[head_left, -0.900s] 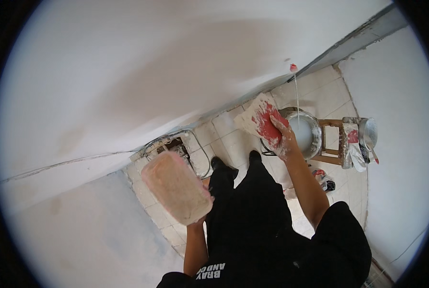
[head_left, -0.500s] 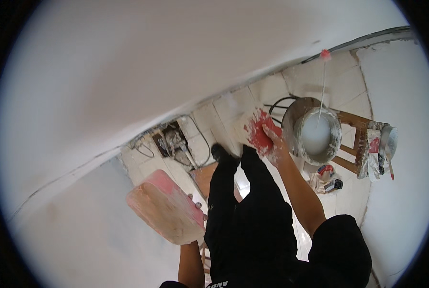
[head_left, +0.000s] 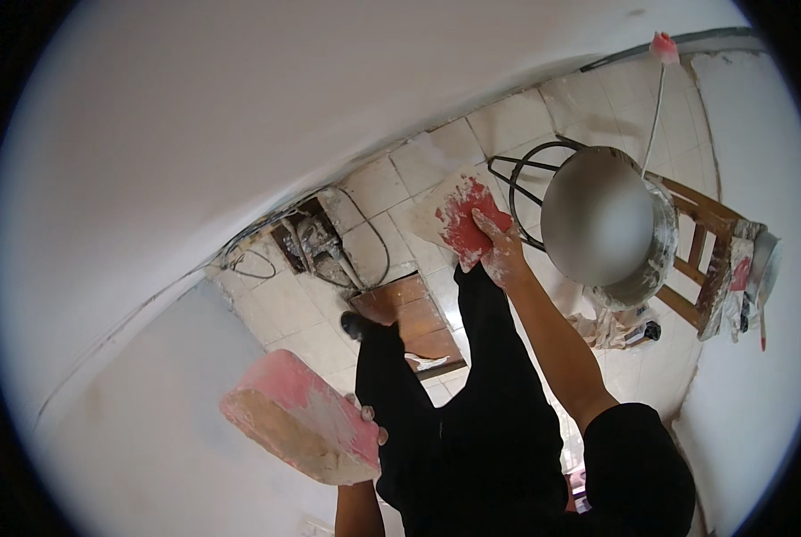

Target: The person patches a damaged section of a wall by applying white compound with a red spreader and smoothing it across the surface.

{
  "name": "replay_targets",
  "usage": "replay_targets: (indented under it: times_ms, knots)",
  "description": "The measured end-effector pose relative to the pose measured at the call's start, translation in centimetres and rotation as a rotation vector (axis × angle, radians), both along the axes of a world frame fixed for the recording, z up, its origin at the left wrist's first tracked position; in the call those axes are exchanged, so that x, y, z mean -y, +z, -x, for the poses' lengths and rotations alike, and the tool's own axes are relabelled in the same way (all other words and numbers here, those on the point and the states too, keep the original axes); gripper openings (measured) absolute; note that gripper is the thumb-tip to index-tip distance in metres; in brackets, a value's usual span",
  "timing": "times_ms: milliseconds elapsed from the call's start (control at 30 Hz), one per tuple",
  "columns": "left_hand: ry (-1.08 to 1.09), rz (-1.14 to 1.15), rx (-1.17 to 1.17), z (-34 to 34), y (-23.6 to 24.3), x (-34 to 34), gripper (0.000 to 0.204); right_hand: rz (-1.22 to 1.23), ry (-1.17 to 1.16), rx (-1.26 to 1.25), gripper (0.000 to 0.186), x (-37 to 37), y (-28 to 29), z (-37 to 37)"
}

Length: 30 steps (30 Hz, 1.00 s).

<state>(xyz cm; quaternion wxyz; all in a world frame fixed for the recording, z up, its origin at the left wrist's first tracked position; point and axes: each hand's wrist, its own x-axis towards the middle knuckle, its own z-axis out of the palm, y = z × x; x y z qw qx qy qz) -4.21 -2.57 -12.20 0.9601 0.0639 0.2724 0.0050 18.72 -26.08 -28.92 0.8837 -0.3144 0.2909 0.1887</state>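
My left hand (head_left: 368,419) grips a pink plastic tub (head_left: 300,403) from beside and below, tilted and coated with beige plaster. My right hand (head_left: 501,251) is closed on a flexible red spreader (head_left: 465,206), its wide end smeared with cream plaster. A large round bucket (head_left: 661,251), crusted with white around its side, stands just right of the spreader; its middle shows as a blurred grey disc. A thin white stick (head_left: 655,121) with a pink-red top rises from the bucket.
A wooden chair (head_left: 694,272) at the right bears tools and rags. Black bent metal legs (head_left: 524,199) lie behind the bucket. An open floor pit (head_left: 307,240) with pipes and cables adjoins the wall (head_left: 239,107). A brown board (head_left: 400,302) lies near my feet, crumpled bags (head_left: 611,329) under the bucket.
The view has shifted as I stepped, bringing the bucket larger and the brown board into sight. The tub has moved lower and left, tilting to show more of its pink side.
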Motion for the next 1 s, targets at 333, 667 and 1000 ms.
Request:
replay_targets:
  times_ms: [333,667,1000]
  knots:
    - [-0.091,0.169,-0.127,3.2,-9.1,-6.1,0.062,0.151,0.007,-0.038,0.027,-7.3,-14.7,1.1]
    - [-0.11,0.189,-0.16,7.9,-15.7,-13.9,0.058,0.388,-0.015,-0.097,0.021,-16.5,-25.6,0.6]
    - [-0.099,0.195,-0.153,7.8,-20.9,-11.2,0.056,0.465,-0.175,-0.072,0.015,-18.1,-29.7,-4.6]
